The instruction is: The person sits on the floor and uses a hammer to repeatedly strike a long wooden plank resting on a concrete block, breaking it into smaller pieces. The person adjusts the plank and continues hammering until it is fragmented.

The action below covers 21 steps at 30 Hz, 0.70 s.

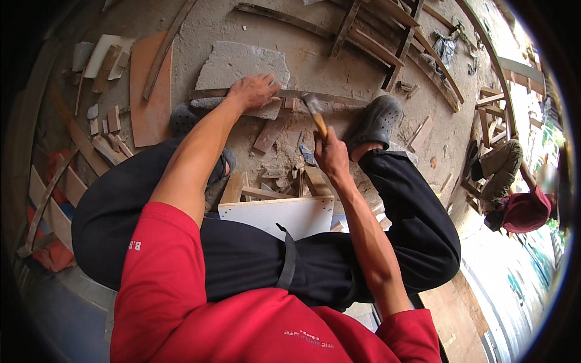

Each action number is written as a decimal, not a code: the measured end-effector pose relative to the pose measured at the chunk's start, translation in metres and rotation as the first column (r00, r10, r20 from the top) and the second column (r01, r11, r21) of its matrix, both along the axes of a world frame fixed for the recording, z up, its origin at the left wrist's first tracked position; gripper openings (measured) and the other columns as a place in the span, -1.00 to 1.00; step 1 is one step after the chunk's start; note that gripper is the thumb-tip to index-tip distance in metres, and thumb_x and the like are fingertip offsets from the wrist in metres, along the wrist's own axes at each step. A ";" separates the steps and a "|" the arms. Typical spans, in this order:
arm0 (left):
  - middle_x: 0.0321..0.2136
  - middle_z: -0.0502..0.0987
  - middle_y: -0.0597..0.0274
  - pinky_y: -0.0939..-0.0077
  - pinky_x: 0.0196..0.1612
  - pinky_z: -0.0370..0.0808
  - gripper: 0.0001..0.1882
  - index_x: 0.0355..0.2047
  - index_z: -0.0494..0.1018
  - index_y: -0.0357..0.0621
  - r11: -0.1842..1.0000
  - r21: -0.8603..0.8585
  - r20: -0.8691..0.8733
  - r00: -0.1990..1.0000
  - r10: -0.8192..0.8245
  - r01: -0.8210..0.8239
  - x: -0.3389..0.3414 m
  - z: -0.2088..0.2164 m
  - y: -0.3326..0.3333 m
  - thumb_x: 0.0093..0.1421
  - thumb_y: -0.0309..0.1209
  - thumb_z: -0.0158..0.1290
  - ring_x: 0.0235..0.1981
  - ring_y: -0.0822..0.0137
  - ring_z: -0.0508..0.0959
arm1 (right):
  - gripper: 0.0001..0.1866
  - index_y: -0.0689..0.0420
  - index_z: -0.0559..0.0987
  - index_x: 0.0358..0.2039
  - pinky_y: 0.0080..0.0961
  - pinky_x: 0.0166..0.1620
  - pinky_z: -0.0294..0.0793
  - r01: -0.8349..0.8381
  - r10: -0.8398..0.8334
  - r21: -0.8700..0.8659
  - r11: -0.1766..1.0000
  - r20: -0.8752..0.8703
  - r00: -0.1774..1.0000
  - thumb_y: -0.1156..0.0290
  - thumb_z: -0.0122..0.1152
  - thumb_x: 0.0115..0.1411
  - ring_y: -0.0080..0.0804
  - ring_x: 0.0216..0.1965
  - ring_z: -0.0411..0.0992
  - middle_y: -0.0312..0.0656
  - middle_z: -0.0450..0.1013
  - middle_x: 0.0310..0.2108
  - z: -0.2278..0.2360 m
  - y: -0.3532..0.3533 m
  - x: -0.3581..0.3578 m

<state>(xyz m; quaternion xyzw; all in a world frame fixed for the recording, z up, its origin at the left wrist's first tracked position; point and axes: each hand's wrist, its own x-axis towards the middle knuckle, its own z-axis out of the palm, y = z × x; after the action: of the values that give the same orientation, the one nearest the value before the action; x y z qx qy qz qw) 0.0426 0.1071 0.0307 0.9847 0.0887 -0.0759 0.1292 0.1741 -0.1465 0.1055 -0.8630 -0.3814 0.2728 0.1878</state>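
My left hand [253,92] grips a long, dark wooden strip [339,98], its fingers curled over it. Under the strip's left part lies a rough grey stone slab [233,59]. The handle of a hammer [321,124] is in my closed right hand [331,156]. Its metal head is at the strip, right of my left hand; whether they touch I cannot tell. A small wood block [290,103] shows by the strip near the slab's right edge.
Between my legs is a white-topped wooden seat [278,213]. Wood scraps [272,134] litter the dusty ground. An orange-brown board [150,91] lies left of the slab; wooden frames [369,45] are at the far right. Another person [525,209] crouches at the right edge.
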 end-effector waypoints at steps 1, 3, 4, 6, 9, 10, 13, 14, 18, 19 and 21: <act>-0.17 0.40 0.13 0.27 -0.14 0.55 -0.63 -0.07 0.36 -0.03 1.000 -0.001 -0.007 1.000 0.000 0.000 0.000 0.000 0.000 0.28 -0.07 -0.07 -0.08 0.16 0.49 | -0.74 0.16 0.35 -0.30 0.07 -0.39 0.38 -0.029 0.032 -0.147 0.989 0.021 0.999 0.23 0.10 0.23 0.33 -0.42 0.44 0.27 0.44 -0.53 -0.001 -0.005 0.001; -0.17 0.40 0.13 0.27 -0.13 0.55 -0.63 -0.06 0.36 -0.04 1.000 0.004 0.001 1.000 0.001 -0.001 0.000 -0.001 0.001 0.28 -0.07 -0.07 -0.08 0.16 0.49 | -0.75 0.16 0.36 -0.31 0.06 -0.39 0.38 0.012 -0.013 -0.062 0.998 -0.022 1.000 0.24 0.11 0.23 0.32 -0.41 0.43 0.26 0.44 -0.53 0.003 -0.005 0.004; -0.17 0.40 0.13 0.27 -0.13 0.54 -0.62 -0.06 0.35 -0.04 1.000 0.002 0.002 1.000 0.005 -0.005 -0.002 -0.003 0.000 0.28 -0.07 -0.07 -0.08 0.16 0.49 | -0.75 0.17 0.36 -0.32 0.06 -0.39 0.37 0.031 -0.032 -0.024 0.999 -0.048 0.998 0.24 0.11 0.23 0.32 -0.41 0.43 0.26 0.44 -0.54 0.011 -0.002 0.003; -0.17 0.39 0.13 0.27 -0.13 0.55 -0.62 -0.05 0.35 -0.04 1.000 0.003 0.018 1.000 0.011 -0.011 -0.005 -0.005 0.000 0.28 -0.07 -0.07 -0.08 0.16 0.49 | -0.77 0.17 0.36 -0.34 0.00 -0.45 0.36 0.066 -0.061 0.117 0.991 -0.050 0.997 0.27 0.11 0.25 0.26 -0.43 0.43 0.20 0.43 -0.55 0.026 0.016 0.005; -0.17 0.39 0.13 0.27 -0.13 0.55 -0.62 -0.05 0.35 -0.04 1.000 0.012 -0.009 1.000 0.009 -0.009 -0.003 -0.002 0.001 0.28 -0.06 -0.06 -0.07 0.16 0.50 | -0.77 0.18 0.37 -0.36 -0.02 -0.45 0.37 0.100 -0.080 0.222 0.970 -0.100 0.992 0.28 0.10 0.25 0.25 -0.43 0.44 0.21 0.43 -0.56 0.035 0.022 0.005; -0.17 0.39 0.13 0.27 -0.13 0.55 -0.62 -0.06 0.35 -0.03 1.000 0.015 -0.022 1.000 0.002 -0.001 -0.001 0.000 0.001 0.28 -0.06 -0.06 -0.07 0.16 0.50 | -0.78 0.18 0.37 -0.35 -0.03 -0.45 0.37 0.093 -0.071 0.212 0.973 -0.110 0.991 0.29 0.10 0.25 0.24 -0.42 0.44 0.21 0.43 -0.56 0.024 0.013 0.005; -0.17 0.39 0.12 0.28 -0.14 0.54 -0.62 -0.07 0.35 -0.03 1.000 0.007 -0.020 1.000 0.000 0.000 0.000 0.002 0.000 0.27 -0.06 -0.05 -0.08 0.17 0.50 | -0.79 0.20 0.39 -0.34 -0.10 -0.44 0.38 0.012 -0.013 -0.023 1.000 -0.049 0.999 0.31 0.08 0.27 0.19 -0.44 0.45 0.22 0.41 -0.57 -0.008 -0.009 0.010; -0.17 0.39 0.13 0.28 -0.14 0.55 -0.62 -0.07 0.36 -0.03 1.000 0.005 0.002 1.000 0.005 -0.005 0.001 0.002 0.000 0.26 -0.06 -0.04 -0.08 0.17 0.50 | -0.78 0.21 0.40 -0.35 -0.15 -0.45 0.38 0.017 -0.018 -0.005 1.000 -0.063 0.998 0.30 0.09 0.27 0.18 -0.49 0.44 0.20 0.39 -0.59 -0.013 -0.012 0.011; -0.18 0.40 0.13 0.28 -0.17 0.56 -0.62 -0.10 0.37 -0.04 1.000 0.017 0.040 0.999 0.009 -0.010 -0.006 -0.009 -0.001 0.25 -0.06 -0.03 -0.09 0.16 0.50 | -0.73 0.23 0.41 -0.36 -0.33 -0.51 0.32 0.229 -0.196 0.217 0.949 -0.166 0.967 0.26 0.13 0.27 -0.02 -0.67 0.25 0.10 0.31 -0.66 0.025 0.020 0.004; -0.18 0.40 0.13 0.28 -0.18 0.56 -0.63 -0.10 0.37 -0.05 0.999 0.033 0.050 0.999 0.002 -0.003 -0.006 -0.010 0.001 0.25 -0.06 -0.03 -0.09 0.16 0.50 | -0.74 0.23 0.44 -0.34 -0.32 -0.49 0.34 0.250 -0.212 0.232 0.940 -0.177 0.961 0.26 0.13 0.26 -0.02 -0.65 0.28 0.10 0.32 -0.65 0.024 0.019 0.003; -0.23 0.39 0.13 0.30 -0.22 0.56 -0.63 -0.14 0.36 -0.07 0.999 0.040 0.121 0.993 -0.011 0.006 -0.006 -0.013 0.001 0.23 -0.06 0.00 -0.14 0.16 0.51 | -0.73 0.23 0.47 -0.31 -0.31 -0.46 0.36 0.253 -0.216 0.208 0.945 -0.189 0.958 0.24 0.13 0.25 -0.02 -0.62 0.33 0.11 0.34 -0.63 0.011 0.009 0.003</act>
<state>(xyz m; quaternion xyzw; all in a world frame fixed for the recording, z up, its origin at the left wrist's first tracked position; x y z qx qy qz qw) 0.0369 0.1082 0.0180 0.9902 0.0779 -0.0147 0.1147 0.1775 -0.1379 0.1170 -0.8495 -0.2880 0.2723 0.3483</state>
